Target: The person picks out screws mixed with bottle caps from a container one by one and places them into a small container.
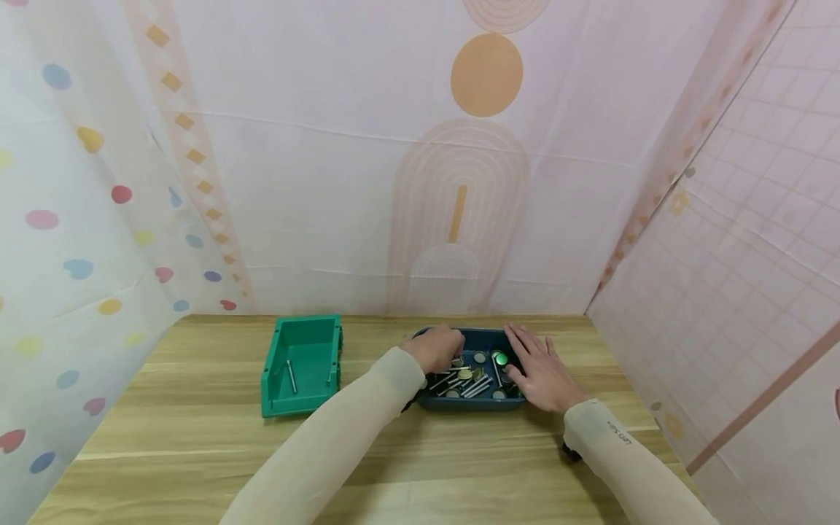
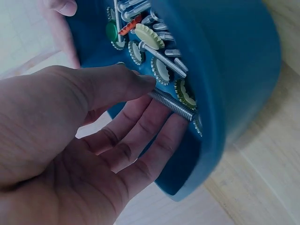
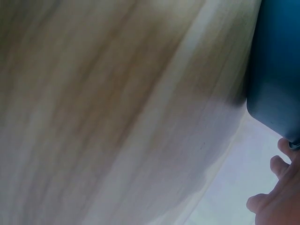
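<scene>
Left hand pinching a bolt inside a blue tub, toward nine o'clock, bottle caps near, right hand straight-fingered at three o'clock, green bin at the tub's nine o'clock.

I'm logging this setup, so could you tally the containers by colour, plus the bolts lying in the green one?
Green bin: 1
Dark blue tub: 1
Bolt in the green bin: 1
Total: 3
</scene>
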`<state>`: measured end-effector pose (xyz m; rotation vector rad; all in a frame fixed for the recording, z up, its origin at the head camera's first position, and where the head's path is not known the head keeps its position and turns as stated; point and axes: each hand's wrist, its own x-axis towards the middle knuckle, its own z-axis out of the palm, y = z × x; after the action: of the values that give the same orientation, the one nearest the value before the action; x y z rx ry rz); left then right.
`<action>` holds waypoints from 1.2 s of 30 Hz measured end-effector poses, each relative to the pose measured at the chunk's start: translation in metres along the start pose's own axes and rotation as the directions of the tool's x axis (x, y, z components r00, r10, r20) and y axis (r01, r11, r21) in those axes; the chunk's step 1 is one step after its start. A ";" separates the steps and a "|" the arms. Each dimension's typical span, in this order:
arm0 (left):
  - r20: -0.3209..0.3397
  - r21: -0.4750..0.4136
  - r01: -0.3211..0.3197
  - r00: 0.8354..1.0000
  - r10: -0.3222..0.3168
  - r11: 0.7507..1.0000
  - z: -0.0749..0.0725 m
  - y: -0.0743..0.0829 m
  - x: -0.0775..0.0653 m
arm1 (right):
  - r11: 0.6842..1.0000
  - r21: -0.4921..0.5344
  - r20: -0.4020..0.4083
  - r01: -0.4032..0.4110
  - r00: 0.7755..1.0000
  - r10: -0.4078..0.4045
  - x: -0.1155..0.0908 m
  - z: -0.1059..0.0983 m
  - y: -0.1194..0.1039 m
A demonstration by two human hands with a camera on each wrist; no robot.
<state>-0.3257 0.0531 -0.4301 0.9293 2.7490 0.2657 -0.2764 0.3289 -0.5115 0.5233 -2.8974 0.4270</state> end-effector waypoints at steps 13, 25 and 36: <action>-0.051 -0.053 -0.042 0.998 0.039 0.998 0.005 -0.011 -0.008 | 1.000 0.003 -0.012 -0.001 1.000 0.001 -0.001 0.001 0.001; -0.137 -0.178 -0.074 0.989 0.050 0.981 -0.004 -0.027 -0.017 | 1.000 0.005 -0.010 0.004 1.000 -0.004 0.008 -0.001 0.002; -0.222 -0.227 -0.114 0.973 0.063 0.967 -0.004 -0.044 -0.030 | 1.000 0.002 -0.004 -0.015 1.000 0.015 0.006 0.001 0.013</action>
<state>-0.3282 -0.0002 -0.4325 1.0111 2.7824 0.7345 -0.2864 0.3388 -0.5141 0.5009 -2.8987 0.4327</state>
